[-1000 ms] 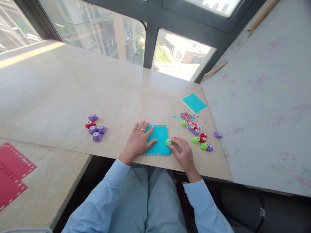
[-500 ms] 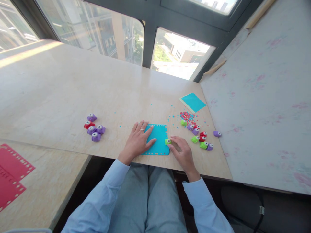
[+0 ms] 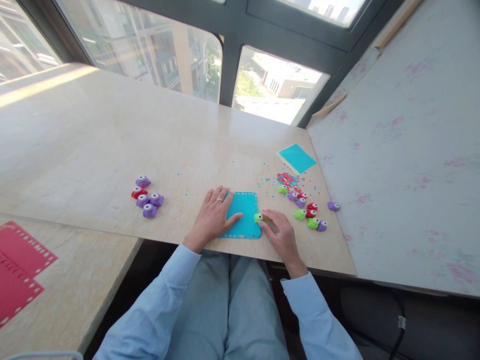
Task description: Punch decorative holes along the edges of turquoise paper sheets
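Note:
A blue sheet of paper (image 3: 244,211) with small holes punched along its edges lies near the front edge of the table. My left hand (image 3: 214,214) rests flat on its left part, fingers spread, a ring on one finger. At the sheet's right edge sits a small green craft punch (image 3: 258,218). The thumb and fingertips of my right hand (image 3: 279,231) pinch that punch from its right side. Part of the sheet's left side is hidden under my left hand.
Several purple and red punches (image 3: 149,210) cluster at the left. More green, red and purple punches (image 3: 311,213) lie at the right, below a pile of red and blue confetti (image 3: 288,180). Behind them is a blue sheet (image 3: 297,158). Red punched paper (image 3: 22,270) lies far left.
Both hands, the blue sheet and the green punch keep practically the same places. The whole view has shifted very slightly.

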The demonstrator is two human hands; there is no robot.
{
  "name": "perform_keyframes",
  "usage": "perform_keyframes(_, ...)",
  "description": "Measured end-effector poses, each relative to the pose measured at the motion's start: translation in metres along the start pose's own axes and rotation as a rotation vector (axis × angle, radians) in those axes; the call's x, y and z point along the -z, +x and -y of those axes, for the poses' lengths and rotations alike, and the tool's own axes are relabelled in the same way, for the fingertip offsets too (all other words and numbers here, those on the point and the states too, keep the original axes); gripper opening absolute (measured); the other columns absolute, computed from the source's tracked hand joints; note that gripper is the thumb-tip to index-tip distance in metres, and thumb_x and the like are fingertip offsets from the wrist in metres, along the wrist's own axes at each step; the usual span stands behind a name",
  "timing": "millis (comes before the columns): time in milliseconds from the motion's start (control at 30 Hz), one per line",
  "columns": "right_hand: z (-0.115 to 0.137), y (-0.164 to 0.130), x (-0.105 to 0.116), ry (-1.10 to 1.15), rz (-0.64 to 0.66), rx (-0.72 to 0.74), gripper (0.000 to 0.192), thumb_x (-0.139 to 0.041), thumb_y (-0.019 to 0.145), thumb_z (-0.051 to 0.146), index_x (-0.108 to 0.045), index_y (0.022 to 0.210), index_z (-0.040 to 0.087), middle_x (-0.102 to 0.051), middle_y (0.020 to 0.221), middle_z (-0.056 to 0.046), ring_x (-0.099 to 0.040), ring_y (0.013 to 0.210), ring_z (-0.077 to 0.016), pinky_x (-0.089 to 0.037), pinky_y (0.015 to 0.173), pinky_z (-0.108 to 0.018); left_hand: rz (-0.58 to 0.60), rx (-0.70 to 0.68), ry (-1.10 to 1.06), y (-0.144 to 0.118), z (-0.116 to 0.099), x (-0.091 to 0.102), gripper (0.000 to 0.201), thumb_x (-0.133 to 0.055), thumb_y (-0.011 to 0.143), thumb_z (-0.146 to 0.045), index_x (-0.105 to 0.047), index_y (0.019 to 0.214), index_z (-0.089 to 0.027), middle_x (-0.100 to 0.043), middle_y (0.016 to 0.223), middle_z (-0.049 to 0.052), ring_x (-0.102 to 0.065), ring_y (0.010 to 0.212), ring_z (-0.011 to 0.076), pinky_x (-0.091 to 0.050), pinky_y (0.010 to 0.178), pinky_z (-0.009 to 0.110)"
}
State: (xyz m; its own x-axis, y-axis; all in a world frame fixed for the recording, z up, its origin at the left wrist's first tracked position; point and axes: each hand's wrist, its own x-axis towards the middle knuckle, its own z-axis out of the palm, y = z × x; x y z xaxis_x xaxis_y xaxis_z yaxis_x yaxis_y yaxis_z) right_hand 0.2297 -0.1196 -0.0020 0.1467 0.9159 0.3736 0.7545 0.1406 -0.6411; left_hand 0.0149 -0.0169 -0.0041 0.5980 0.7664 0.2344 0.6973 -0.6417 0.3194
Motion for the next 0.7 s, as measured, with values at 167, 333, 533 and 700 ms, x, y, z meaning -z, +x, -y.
perform_keyframes(167, 0.000, -0.002, 0.000, 0.028, -0.018, -0.091, 0.034, -0.065, 0.088, 0.044, -0.066, 0.114, 0.022, -0.070, 0.112, -0.010, -0.064, 0.107, -0.0259, -0.050, 0.097, -0.045, -0.091, 0.058, -0.087, 0.001, 0.003, -0.001, 0.054, -0.034, 0.100, -0.044, -0.044, 0.141, -0.010, -0.048, 0.146, 0.019, -0.038, 0.141, 0.0289, -0.030, 0.117, 0.050)
perform_keyframes(333, 0.001, -0.001, 0.002, 0.177, -0.046, -0.211, 0.034, -0.062, 0.089, 0.045, -0.066, 0.112, 0.021, -0.069, 0.116, -0.011, -0.062, 0.112, -0.0249, -0.047, 0.102, -0.045, -0.118, 0.079, -0.081, 0.004, 0.005, 0.000, 0.048, -0.035, 0.100, -0.035, -0.050, 0.135, -0.007, -0.053, 0.140, 0.019, -0.044, 0.135, 0.0290, -0.035, 0.115, 0.045)
perform_keyframes(533, -0.001, 0.018, 0.020, 0.493, -0.022, -0.398, 0.039, -0.066, 0.084, 0.050, -0.062, 0.106, 0.018, -0.071, 0.113, -0.013, -0.066, 0.107, -0.0249, -0.052, 0.095, -0.043, -0.058, 0.033, 0.016, 0.004, 0.001, 0.001, 0.046, -0.044, 0.097, -0.038, -0.055, 0.131, -0.009, -0.051, 0.141, 0.020, -0.040, 0.138, 0.0328, -0.030, 0.116, 0.051)
perform_keyframes(700, 0.005, 0.041, 0.041, 0.308, 0.186, -0.440, 0.040, -0.067, 0.078, 0.053, -0.065, 0.097, 0.017, -0.073, 0.099, -0.010, -0.068, 0.090, -0.0218, -0.056, 0.074, -0.033, -0.042, 0.036, 0.039, 0.004, 0.000, 0.002, 0.048, -0.044, 0.097, -0.041, -0.056, 0.131, -0.009, -0.051, 0.142, 0.020, -0.040, 0.138, 0.0334, -0.031, 0.116, 0.051)
